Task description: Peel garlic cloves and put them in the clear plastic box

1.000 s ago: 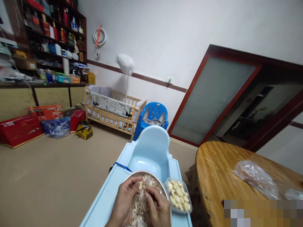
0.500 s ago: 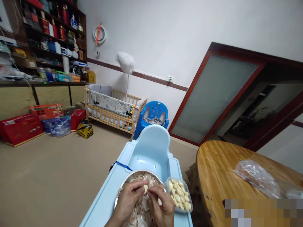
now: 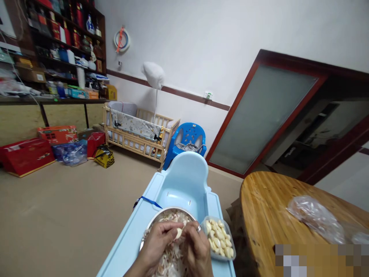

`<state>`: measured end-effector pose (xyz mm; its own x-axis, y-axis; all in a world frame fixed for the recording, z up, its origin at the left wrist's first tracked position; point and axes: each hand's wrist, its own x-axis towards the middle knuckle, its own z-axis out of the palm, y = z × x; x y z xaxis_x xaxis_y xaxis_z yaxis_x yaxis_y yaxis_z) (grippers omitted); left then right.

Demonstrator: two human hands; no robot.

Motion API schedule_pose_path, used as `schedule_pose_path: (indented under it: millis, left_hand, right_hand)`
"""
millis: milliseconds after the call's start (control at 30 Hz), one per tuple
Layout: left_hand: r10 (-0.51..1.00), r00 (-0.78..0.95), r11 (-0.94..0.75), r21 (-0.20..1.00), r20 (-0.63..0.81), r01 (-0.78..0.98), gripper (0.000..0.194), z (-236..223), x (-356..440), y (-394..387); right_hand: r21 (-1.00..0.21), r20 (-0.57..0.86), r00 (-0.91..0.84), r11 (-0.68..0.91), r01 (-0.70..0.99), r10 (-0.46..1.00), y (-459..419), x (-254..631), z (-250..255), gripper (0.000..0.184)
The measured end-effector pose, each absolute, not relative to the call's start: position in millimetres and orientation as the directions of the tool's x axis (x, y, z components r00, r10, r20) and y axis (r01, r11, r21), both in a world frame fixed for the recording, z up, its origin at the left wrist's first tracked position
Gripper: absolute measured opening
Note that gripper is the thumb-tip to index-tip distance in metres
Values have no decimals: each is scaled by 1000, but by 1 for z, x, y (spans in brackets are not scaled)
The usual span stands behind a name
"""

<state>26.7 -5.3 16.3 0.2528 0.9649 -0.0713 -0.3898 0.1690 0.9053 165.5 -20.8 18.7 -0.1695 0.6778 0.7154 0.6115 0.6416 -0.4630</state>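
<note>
My left hand [image 3: 157, 246] and my right hand [image 3: 197, 250] meet over a metal bowl [image 3: 157, 218] full of garlic skins at the bottom of the view. Both pinch one pale garlic clove [image 3: 179, 233] between their fingertips. A ring shows on my right hand. Right beside the bowl stands a small clear plastic tub [image 3: 220, 240] holding several peeled cloves. Bowl and tub rest on the tray of a light blue child's chair [image 3: 181, 184].
A round wooden table [image 3: 268, 215] with a crumpled plastic bag [image 3: 315, 219] stands at the right. Across the tan floor are a wooden crib [image 3: 138, 132], a blue plastic chair [image 3: 187, 140], red boxes [image 3: 25, 156] and loaded shelves [image 3: 57, 50] at the left.
My hands have shifted slightly over the bowl while working the clove, the right thumb now covering more of it. The view has drifted a little.
</note>
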Motion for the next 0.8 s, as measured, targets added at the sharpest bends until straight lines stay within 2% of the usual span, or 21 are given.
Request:
schedule_pose_path:
  millis: [300,600,800]
  left_hand:
    - [945,256,314,791,-206,-525,38,19,31,-8]
    - [958,205,283,748,-198,-600,36,26,35,-11]
    - [968,108,242,746,-225,-620,33,28,36,-11]
  right_hand:
    - [-343,747,-223,650,678,626,-18,163,16,19]
    - [-362,744,-181,616,700,644,-20,163,12,20]
    - [-384,729,-139,569,727,670,-26,160,-3,18]
